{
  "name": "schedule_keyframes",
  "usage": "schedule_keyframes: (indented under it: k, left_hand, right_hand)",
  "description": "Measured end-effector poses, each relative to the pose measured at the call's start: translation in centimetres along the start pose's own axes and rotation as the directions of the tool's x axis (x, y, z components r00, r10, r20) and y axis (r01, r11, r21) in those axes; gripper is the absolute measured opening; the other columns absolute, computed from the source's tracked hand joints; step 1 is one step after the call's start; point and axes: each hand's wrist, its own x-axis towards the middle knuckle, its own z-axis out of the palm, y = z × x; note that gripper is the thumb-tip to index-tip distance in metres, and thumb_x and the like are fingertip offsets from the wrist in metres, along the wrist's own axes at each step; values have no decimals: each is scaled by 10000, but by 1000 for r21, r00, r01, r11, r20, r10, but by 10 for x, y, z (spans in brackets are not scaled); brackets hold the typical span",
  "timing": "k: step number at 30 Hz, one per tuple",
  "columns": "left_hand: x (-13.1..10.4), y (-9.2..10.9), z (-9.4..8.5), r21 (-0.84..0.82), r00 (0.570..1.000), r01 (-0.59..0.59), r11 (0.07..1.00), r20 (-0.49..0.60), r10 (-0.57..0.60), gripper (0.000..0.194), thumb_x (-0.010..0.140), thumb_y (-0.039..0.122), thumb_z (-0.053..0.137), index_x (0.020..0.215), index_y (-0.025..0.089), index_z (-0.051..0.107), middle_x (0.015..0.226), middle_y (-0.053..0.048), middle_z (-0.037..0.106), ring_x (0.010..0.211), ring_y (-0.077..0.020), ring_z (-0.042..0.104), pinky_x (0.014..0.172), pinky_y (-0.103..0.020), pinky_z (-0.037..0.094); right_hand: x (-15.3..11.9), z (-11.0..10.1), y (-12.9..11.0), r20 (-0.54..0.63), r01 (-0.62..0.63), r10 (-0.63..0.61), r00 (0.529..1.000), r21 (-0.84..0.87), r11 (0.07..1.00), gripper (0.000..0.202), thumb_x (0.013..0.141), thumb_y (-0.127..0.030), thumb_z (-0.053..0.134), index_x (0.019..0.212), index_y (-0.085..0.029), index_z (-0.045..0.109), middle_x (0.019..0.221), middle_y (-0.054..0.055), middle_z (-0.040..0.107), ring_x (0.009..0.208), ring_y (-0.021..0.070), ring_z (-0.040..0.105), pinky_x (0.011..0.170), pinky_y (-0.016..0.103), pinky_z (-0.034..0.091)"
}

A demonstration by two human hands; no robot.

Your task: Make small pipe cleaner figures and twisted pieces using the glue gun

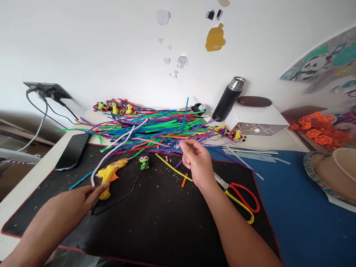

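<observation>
My left hand [73, 204] is at the handle of a yellow hot glue gun [109, 172], its fingertips closed on the grip. The gun lies on the black mat, its nozzle pointing right and away from me. Raised above the mat, my right hand [196, 159] pinches a small pink pipe cleaner piece [180, 144] between thumb and forefinger. A small green figure [144, 162] made of pipe cleaners sits right of the nozzle. Below my right hand lie a yellow pipe cleaner [174, 167] and a short orange piece [184, 180].
Loose pipe cleaners [155, 126] in many colours pile up at the back. Scissors [239, 196] lie partly behind my right forearm. A phone [72, 152] is at left, a black thermos [228, 99] at back right. The gun's cord [122, 203] curves across the mat.
</observation>
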Motion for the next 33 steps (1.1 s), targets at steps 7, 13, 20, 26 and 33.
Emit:
schedule_keyframes:
  k: [7, 13, 20, 26, 33]
  left_hand:
    - [29, 49, -7, 172, 904, -358, 918, -183, 387, 507, 999, 595, 467, 1244, 222, 707, 1080, -129, 762, 1069, -383, 697, 927, -491, 541]
    - [72, 78, 25, 187, 783, -588, 787, -109, 612, 563, 992, 493, 566, 1452, 170, 581, 1298, -180, 683, 1190, -379, 618, 1072, -535, 470]
    - [83, 81, 41, 115, 774, -626, 772, -32, 632, 411, 980, 426, 588, 1317, 202, 661, 1280, -160, 692, 1233, -370, 601, 1070, -537, 479]
    - [84, 67, 26, -10, 833, -547, 837, -106, 543, 453, 952, 556, 622, 1247, 217, 685, 1208, -140, 706, 1150, -358, 634, 1055, -543, 492]
    - [58, 85, -3, -389, 920, -381, 839, -74, 384, 574, 890, 659, 695, 1354, 323, 652, 1299, -46, 707, 1129, -288, 690, 1028, -415, 551]
  right_hand:
    - [-3, 4, 7, 52, -48, 49, 997, -14, 999, 322, 817, -484, 842, 858, -196, 705, 668, -33, 608, 427, 42, 337, 396, 224, 234]
    - [-4, 5, 7, 56, -53, 55, 997, -25, 998, 324, 808, -479, 841, 857, -192, 701, 610, -54, 553, 422, 48, 310, 395, 228, 231]
    - [-6, 7, 6, 68, -92, 95, 993, -35, 995, 306, 818, -473, 820, 858, -196, 695, 586, -65, 519, 421, 56, 316, 405, 232, 228]
    - [-5, 7, 6, 95, -116, 119, 988, -35, 993, 333, 815, -501, 819, 849, -198, 686, 594, -63, 512, 444, 64, 328, 420, 234, 243]
    - [-12, 9, 13, 197, -119, 150, 969, -159, 980, 312, 898, -502, 750, 866, -194, 714, 649, -39, 550, 490, 79, 359, 455, 242, 263]
